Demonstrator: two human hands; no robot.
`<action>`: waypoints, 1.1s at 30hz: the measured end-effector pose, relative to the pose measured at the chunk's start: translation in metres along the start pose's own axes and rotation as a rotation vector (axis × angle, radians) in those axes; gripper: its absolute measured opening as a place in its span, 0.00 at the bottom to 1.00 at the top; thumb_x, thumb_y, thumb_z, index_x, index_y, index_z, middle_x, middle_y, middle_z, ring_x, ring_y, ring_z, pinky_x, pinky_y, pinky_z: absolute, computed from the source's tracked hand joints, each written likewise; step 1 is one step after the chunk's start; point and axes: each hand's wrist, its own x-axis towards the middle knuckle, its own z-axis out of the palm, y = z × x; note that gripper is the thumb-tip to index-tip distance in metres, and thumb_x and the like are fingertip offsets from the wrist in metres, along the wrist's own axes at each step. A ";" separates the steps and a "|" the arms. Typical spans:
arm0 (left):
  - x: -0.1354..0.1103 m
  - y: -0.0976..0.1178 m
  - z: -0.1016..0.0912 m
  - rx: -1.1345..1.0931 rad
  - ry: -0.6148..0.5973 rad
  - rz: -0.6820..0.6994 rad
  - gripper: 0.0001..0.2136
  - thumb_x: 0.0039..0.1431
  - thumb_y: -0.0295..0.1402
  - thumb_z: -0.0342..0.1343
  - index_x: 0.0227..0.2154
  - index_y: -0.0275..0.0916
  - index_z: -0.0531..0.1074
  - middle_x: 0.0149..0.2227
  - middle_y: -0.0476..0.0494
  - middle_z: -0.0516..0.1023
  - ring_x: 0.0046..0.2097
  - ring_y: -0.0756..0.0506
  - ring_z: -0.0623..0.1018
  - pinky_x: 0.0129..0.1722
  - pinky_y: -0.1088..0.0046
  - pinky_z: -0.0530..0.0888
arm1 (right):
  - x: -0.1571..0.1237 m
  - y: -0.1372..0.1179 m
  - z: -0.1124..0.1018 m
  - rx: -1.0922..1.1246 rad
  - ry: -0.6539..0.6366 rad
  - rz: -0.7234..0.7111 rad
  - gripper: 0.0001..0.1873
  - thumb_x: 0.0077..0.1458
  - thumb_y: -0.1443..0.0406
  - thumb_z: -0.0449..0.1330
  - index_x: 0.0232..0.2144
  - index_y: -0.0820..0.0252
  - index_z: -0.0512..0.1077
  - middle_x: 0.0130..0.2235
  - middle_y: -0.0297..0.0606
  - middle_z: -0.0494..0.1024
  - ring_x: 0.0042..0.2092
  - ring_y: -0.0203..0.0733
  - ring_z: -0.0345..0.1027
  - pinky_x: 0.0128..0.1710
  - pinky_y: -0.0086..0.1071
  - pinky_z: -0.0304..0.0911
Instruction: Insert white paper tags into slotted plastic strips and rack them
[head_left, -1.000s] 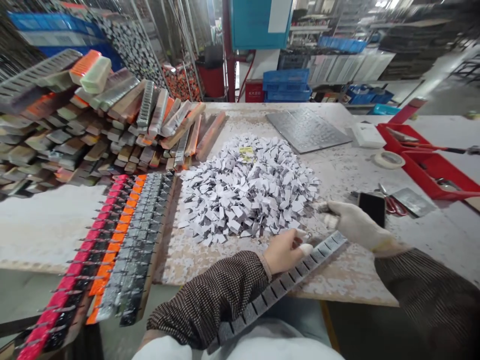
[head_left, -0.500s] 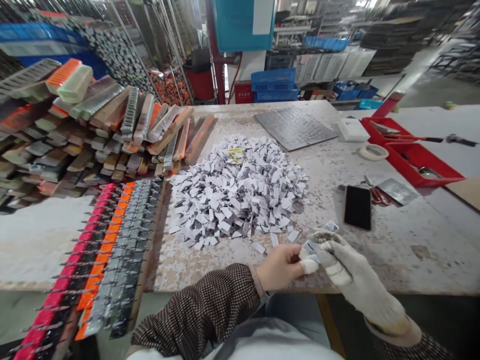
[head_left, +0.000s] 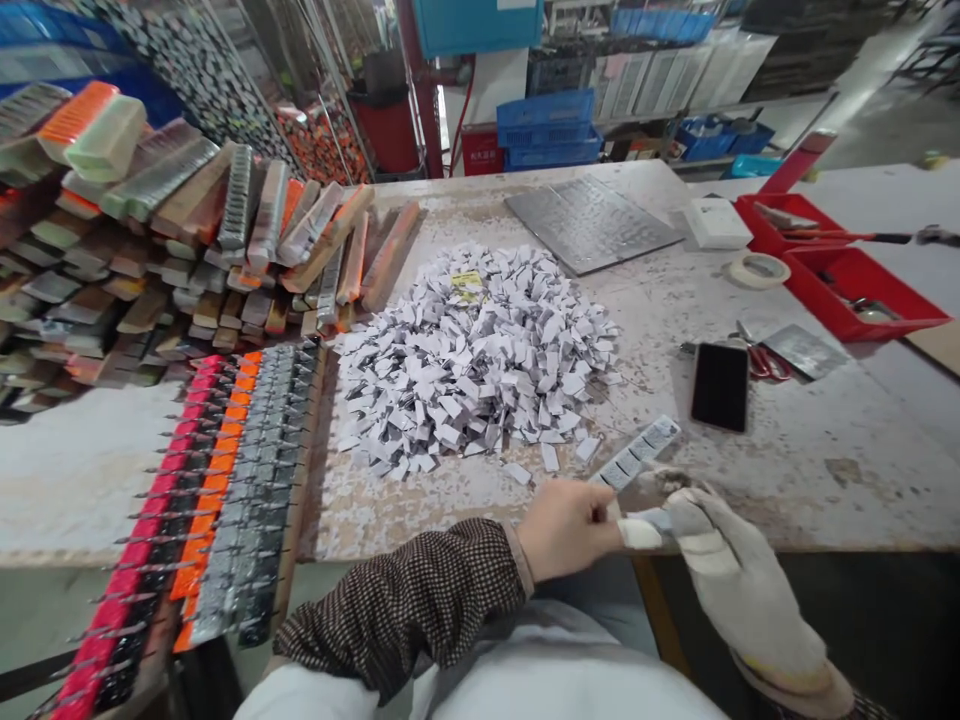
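1. Bare left hand [head_left: 570,530], one fingertip wrapped white, and gloved right hand [head_left: 739,590] both grip a short tag strip [head_left: 652,522] at the near edge of the surface [head_left: 825,500].
2. Longer printed strip [head_left: 636,455] lies just beyond, at 12 o'clock from the gloved hand.
3. From the hands: paper tag pile [head_left: 472,360] at 10 o'clock, phone [head_left: 720,386] at 1, red tray [head_left: 847,290] at 2.
4. Blue crates [head_left: 547,130] stand across the room at 12.

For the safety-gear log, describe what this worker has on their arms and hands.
The left hand is bare except for a white wrap on a fingertip, and its arm wears a brown sleeve with a fine checked pattern. The right hand wears a white knit glove with a yellow-edged cuff.
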 end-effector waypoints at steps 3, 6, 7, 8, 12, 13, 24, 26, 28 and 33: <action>0.004 -0.001 -0.003 0.130 0.031 0.005 0.19 0.66 0.31 0.65 0.23 0.40 0.62 0.23 0.55 0.63 0.28 0.51 0.65 0.32 0.73 0.58 | 0.002 -0.002 0.006 -0.026 0.106 -0.063 0.09 0.69 0.52 0.64 0.40 0.47 0.79 0.45 0.43 0.88 0.50 0.58 0.83 0.55 0.54 0.81; 0.000 0.001 0.001 0.018 -0.077 0.123 0.23 0.71 0.38 0.63 0.23 0.41 0.59 0.23 0.56 0.59 0.27 0.52 0.62 0.30 0.73 0.59 | -0.003 -0.002 0.011 -0.002 0.020 0.003 0.15 0.71 0.49 0.60 0.44 0.48 0.81 0.48 0.44 0.88 0.48 0.57 0.84 0.47 0.50 0.83; 0.000 0.000 0.002 -0.012 -0.106 0.159 0.25 0.73 0.42 0.61 0.22 0.41 0.58 0.23 0.56 0.58 0.27 0.52 0.61 0.30 0.73 0.60 | -0.003 -0.002 0.011 0.004 -0.016 0.014 0.18 0.72 0.47 0.58 0.46 0.48 0.81 0.47 0.43 0.88 0.45 0.56 0.84 0.43 0.48 0.84; 0.001 -0.001 0.004 -0.006 -0.123 0.187 0.26 0.75 0.45 0.60 0.22 0.41 0.59 0.23 0.55 0.58 0.27 0.51 0.62 0.30 0.74 0.62 | -0.002 0.000 0.009 0.006 -0.059 0.014 0.20 0.72 0.45 0.57 0.46 0.48 0.82 0.45 0.42 0.88 0.42 0.55 0.84 0.40 0.47 0.83; 0.024 -0.008 -0.001 0.361 -0.101 0.152 0.14 0.78 0.43 0.57 0.37 0.40 0.75 0.37 0.47 0.79 0.39 0.46 0.79 0.40 0.72 0.74 | 0.027 0.017 -0.008 -0.123 -0.090 -0.035 0.17 0.72 0.52 0.58 0.37 0.50 0.81 0.47 0.43 0.87 0.46 0.54 0.82 0.47 0.48 0.81; 0.033 -0.010 -0.004 0.501 -0.078 0.103 0.12 0.78 0.44 0.57 0.45 0.40 0.77 0.43 0.43 0.82 0.44 0.43 0.82 0.43 0.70 0.77 | 0.039 0.024 -0.014 -0.253 -0.042 -0.102 0.15 0.72 0.55 0.58 0.36 0.51 0.80 0.51 0.45 0.86 0.52 0.56 0.81 0.52 0.50 0.80; 0.087 -0.018 -0.011 0.905 -0.056 -0.063 0.14 0.78 0.25 0.48 0.59 0.35 0.73 0.54 0.29 0.79 0.53 0.35 0.85 0.49 0.60 0.83 | 0.107 0.063 -0.016 -0.926 -0.116 -0.607 0.10 0.72 0.63 0.59 0.40 0.58 0.80 0.53 0.50 0.85 0.64 0.61 0.74 0.67 0.57 0.68; 0.088 -0.022 -0.011 0.878 -0.074 -0.067 0.14 0.76 0.25 0.50 0.60 0.36 0.72 0.54 0.30 0.79 0.53 0.35 0.85 0.50 0.60 0.82 | 0.109 0.065 -0.016 -0.922 -0.153 -0.610 0.10 0.70 0.65 0.59 0.42 0.58 0.81 0.53 0.48 0.85 0.65 0.60 0.74 0.68 0.56 0.67; 0.090 -0.026 -0.011 0.765 -0.065 -0.074 0.15 0.74 0.25 0.52 0.59 0.36 0.73 0.54 0.30 0.79 0.53 0.34 0.84 0.52 0.56 0.82 | 0.112 0.069 -0.016 -0.919 -0.190 -0.617 0.10 0.70 0.65 0.58 0.41 0.58 0.81 0.53 0.47 0.85 0.66 0.59 0.73 0.69 0.55 0.67; 0.094 -0.041 -0.019 0.433 0.002 -0.050 0.11 0.70 0.25 0.56 0.52 0.38 0.78 0.55 0.34 0.81 0.55 0.34 0.83 0.60 0.52 0.80 | 0.119 0.075 -0.014 -0.924 -0.223 -0.602 0.13 0.71 0.63 0.57 0.38 0.55 0.81 0.53 0.44 0.86 0.67 0.57 0.72 0.74 0.55 0.61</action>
